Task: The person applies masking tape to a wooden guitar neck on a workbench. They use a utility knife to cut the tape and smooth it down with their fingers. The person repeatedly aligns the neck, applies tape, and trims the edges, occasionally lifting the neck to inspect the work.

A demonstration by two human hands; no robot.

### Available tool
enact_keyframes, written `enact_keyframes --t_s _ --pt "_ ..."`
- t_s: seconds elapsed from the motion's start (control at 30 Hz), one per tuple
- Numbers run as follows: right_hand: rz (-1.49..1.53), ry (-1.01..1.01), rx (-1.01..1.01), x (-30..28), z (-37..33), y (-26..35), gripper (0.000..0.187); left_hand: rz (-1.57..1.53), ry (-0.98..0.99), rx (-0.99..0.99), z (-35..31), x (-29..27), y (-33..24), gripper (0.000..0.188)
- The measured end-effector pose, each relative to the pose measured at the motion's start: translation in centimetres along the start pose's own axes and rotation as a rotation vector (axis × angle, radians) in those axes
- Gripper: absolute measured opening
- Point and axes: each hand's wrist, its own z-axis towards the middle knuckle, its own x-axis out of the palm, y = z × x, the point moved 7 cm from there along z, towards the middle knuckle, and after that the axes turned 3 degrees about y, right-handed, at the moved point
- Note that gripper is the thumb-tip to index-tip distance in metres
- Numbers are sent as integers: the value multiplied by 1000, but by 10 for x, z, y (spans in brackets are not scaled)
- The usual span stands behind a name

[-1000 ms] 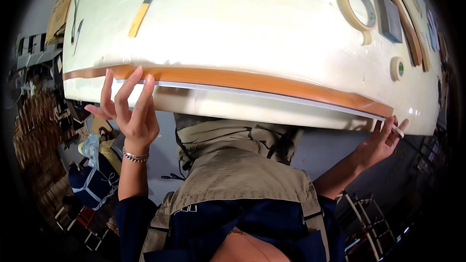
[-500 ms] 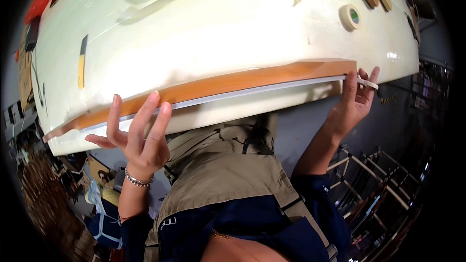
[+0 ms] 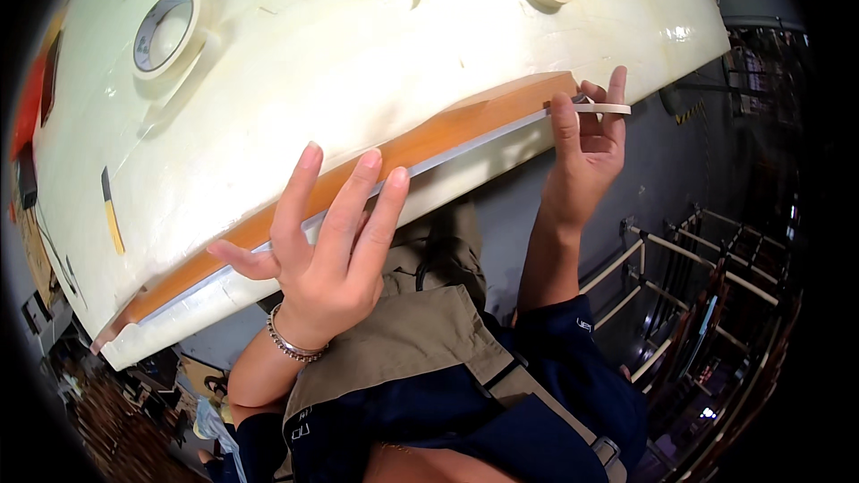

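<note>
Your left hand (image 3: pixel 327 255) is spread open at the wooden bar (image 3: pixel 465 127); your right hand (image 3: pixel 586 156) curls at its right end beside a white band (image 3: pixel 612 109), grip unclear.

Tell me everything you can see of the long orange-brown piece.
The long orange-brown piece is slim and smooth and looks like wood, with a pale strip along its near side. It lies slantwise in view along the near edge of the pale table, its right end broader and its left end tapering. The left hand spreads its fingers across the middle, hiding part; whether they press is unclear. The right hand is at the right end.
</note>
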Motion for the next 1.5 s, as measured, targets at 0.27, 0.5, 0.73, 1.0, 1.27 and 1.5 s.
enact_keyframes --t_s 0.27,0.5,0.73,1.0,1.27,1.5 --pt "30 -8 -29 -1 1 -1 71 -54 -44 4 0 -15 8 16" --pt "-25 -32 -53 -3 0 -2 66 36 -46 -57 -40 -33 60 22" --pt "-67 133 -501 -18 16 69 51 -100 -39 -96 -40 -30 73 26" --pt "-36 69 -89 -13 22 11 58 -108 -77 -97 -48 -27 77 26" --pt "-139 -17 -70 -15 19 5 60 -28 -15 -56 -44 -25 69 22" --pt "-81 -17 -56 -14 18 4 63 10 -4 75 -30 -13 47 27"
